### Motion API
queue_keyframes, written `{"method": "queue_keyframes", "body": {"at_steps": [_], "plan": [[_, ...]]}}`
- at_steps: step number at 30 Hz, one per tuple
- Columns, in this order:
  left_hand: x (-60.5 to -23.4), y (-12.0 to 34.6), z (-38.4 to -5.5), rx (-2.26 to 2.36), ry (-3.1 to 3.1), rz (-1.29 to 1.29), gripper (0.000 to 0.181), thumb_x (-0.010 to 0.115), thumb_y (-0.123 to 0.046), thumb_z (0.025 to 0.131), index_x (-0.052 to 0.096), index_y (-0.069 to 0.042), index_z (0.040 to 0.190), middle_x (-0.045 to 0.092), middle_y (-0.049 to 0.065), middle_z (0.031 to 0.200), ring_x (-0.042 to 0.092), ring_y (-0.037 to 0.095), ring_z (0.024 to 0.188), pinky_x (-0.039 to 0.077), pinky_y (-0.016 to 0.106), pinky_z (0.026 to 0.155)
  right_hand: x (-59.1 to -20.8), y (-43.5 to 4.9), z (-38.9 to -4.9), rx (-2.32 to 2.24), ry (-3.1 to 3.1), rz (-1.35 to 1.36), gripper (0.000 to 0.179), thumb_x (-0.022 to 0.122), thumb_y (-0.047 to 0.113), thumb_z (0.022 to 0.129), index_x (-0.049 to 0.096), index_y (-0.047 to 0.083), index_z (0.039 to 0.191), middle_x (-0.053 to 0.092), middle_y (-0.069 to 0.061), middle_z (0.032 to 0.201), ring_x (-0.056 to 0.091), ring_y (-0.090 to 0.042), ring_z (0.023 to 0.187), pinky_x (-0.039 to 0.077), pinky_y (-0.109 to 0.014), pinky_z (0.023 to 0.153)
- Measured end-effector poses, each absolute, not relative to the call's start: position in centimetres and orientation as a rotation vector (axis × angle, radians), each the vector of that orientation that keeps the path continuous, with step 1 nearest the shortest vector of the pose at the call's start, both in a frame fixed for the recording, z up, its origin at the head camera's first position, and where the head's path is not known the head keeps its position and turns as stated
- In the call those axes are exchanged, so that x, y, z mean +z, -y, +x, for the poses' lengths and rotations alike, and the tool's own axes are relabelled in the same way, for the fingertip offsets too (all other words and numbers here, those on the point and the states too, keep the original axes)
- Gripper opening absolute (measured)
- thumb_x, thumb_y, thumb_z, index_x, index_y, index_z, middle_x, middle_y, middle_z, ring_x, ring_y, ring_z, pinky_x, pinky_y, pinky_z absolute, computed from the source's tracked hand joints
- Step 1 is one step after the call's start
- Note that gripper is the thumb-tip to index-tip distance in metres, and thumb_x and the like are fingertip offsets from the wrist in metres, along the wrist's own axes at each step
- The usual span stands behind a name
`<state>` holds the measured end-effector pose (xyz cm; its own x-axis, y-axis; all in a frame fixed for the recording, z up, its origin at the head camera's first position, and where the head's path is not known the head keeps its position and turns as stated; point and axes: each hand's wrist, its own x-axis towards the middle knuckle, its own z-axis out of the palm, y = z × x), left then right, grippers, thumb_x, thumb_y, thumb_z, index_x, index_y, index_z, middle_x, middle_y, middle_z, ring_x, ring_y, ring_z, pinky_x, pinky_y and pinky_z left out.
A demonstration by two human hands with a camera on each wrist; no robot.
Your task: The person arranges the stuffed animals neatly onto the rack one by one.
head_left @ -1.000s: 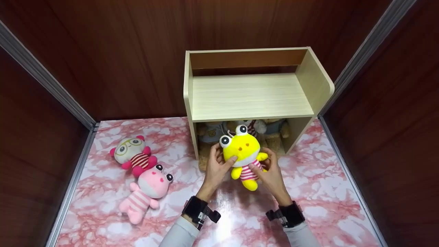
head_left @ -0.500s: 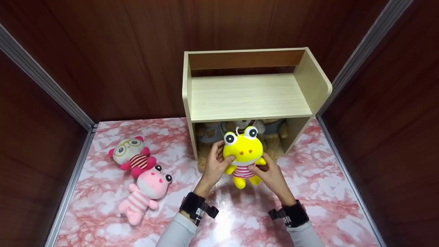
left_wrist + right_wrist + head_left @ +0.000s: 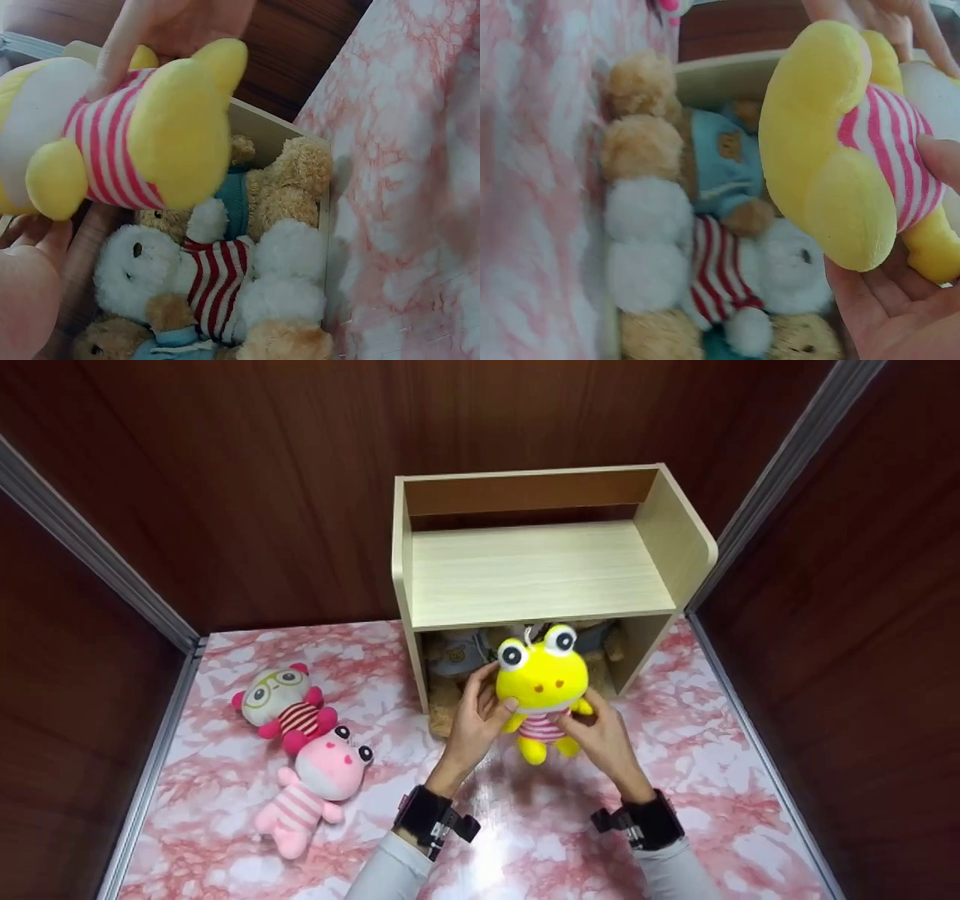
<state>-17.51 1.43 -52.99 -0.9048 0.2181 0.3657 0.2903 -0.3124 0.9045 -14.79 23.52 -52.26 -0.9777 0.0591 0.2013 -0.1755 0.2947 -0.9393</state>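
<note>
The left hand (image 3: 472,727) and right hand (image 3: 604,739) grip one yellow frog (image 3: 544,690) before the shelf (image 3: 540,574), long axis nearly upright, head up, face near. Three bears (image 3: 217,281) sit inside; one panda (image 3: 300,718) and one pink frog (image 3: 300,806) lie left.

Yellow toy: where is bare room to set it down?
Bare: the upper shelf, between its side panels; the marbled surface between the right hand and the right wall. Crowded: the lower compartment, with three plush bears, and where the panda toy and the pink toy lie.
</note>
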Motion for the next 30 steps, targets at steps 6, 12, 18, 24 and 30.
{"method": "queue_keyframes", "body": {"at_steps": [6,12,18,24,30], "plan": [[-54.2,-0.1,-17.4,-2.387,1.802,-0.671,0.051,0.055,-0.004,0.105,0.036,0.007,0.15,0.039,0.032,0.154,0.043,0.046,0.141,0.037,0.044,0.118,-46.3,-24.6,-15.2,1.623,2.302,0.116,0.047,0.076,-0.004,0.087,0.061,-0.005,0.132,0.068,-0.019,0.111,0.061,-0.014,0.095,0.052,-0.022,0.086],[-55.8,2.0,-17.1,-2.305,1.865,-0.579,0.054,0.055,-0.001,0.104,0.032,0.01,0.151,0.043,0.033,0.149,0.048,0.048,0.135,0.045,0.04,0.111,-41.1,-26.1,-16.6,1.664,2.184,0.11,0.045,0.072,-0.004,0.091,0.056,-0.007,0.134,0.066,-0.009,0.11,0.064,-0.016,0.093,0.057,-0.026,0.08],[-57.2,4.3,-17.1,-2.293,1.9,-0.503,0.062,0.056,0.002,0.102,0.026,0.008,0.156,0.044,0.034,0.147,0.05,0.05,0.132,0.048,0.037,0.108,-38.1,-27.0,-18.8,1.585,2.074,0.079,0.053,0.075,0.006,0.09,0.056,-0.004,0.139,0.064,-0.011,0.128,0.058,-0.015,0.111,0.048,-0.032,0.099],[-58.1,6.1,-16.7,-2.281,1.948,-0.407,0.064,0.057,-0.002,0.104,0.025,0.002,0.159,0.045,0.032,0.147,0.051,0.046,0.132,0.048,0.039,0.107,-37.4,-27.2,-21.2,1.681,1.946,0.081,0.046,0.071,0.005,0.092,0.057,-0.002,0.135,0.064,-0.006,0.118,0.059,-0.019,0.1,0.051,-0.028,0.087],[-59.1,7.0,-16.2,-2.292,1.942,-0.366,0.062,0.055,0.0,0.104,0.026,0.002,0.159,0.046,0.032,0.145,0.049,0.051,0.132,0.047,0.051,0.108,-37.0,-27.2,-22.9,1.808,1.863,0.082,0.041,0.064,0.003,0.097,0.05,0.001,0.135,0.059,-0.008,0.115,0.058,-0.02,0.1,0.05,-0.028,0.086]]}}
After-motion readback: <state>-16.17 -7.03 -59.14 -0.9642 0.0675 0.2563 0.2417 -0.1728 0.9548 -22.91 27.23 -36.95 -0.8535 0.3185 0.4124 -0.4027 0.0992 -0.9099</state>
